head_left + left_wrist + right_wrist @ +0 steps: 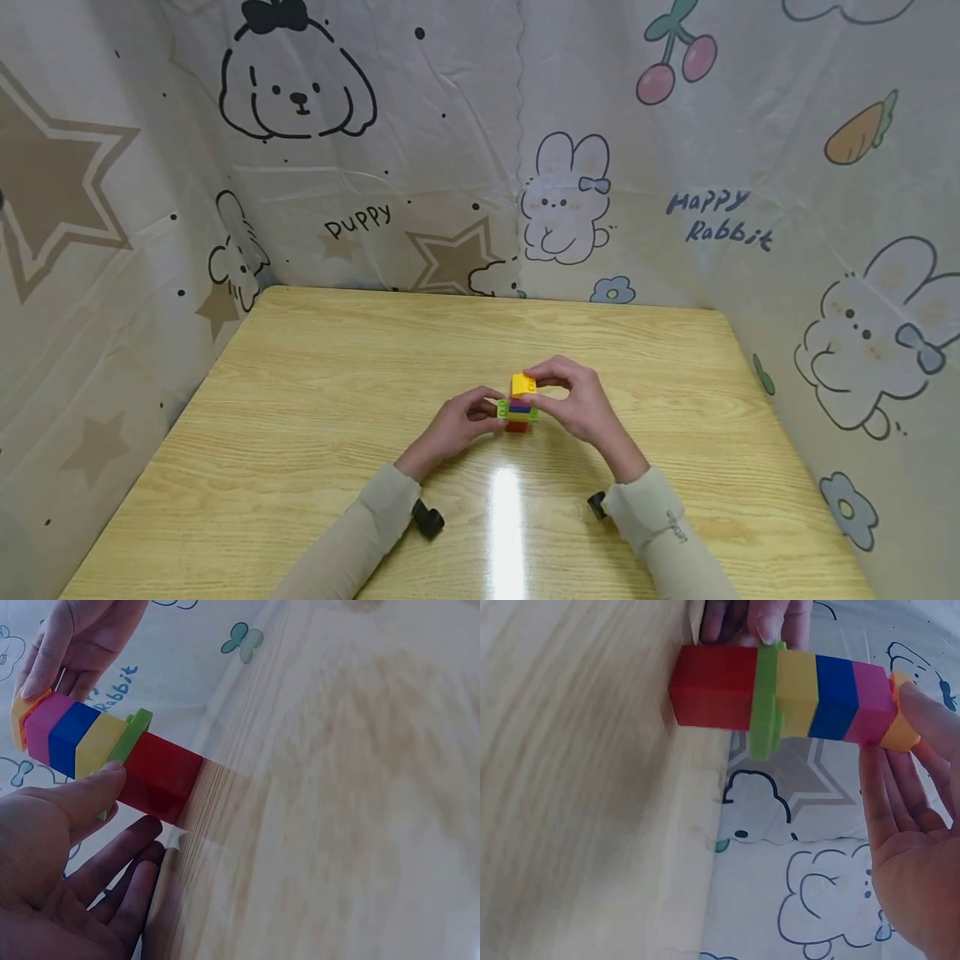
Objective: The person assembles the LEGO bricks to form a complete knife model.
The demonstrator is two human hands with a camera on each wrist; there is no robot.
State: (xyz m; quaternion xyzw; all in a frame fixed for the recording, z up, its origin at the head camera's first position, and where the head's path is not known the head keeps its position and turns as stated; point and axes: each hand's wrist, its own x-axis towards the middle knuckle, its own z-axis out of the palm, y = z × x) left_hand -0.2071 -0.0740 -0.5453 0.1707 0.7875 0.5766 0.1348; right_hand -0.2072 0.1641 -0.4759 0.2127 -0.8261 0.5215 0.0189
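Note:
A tower of toy building blocks stands upright on the table. From the bottom it has a red block (714, 686), a wider light-green plate (765, 701), a pale yellow block (99, 745), a blue block (73, 739) and a pink block (49, 724). At its top is a yellow-orange block (522, 385), slightly tilted, with part of a pink stud showing beneath it. My right hand (581, 404) pinches this top block between thumb and fingers. My left hand (459, 423) steadies the tower, its thumb and index finger pinching it around the green plate.
The wooden table (337, 350) spreads around the tower, with a bright light reflection near its front. A patterned curtain (450, 150) encloses the back and both sides. Dark wrist cameras (428, 519) sit at the cuffs of the light sleeves (360, 521).

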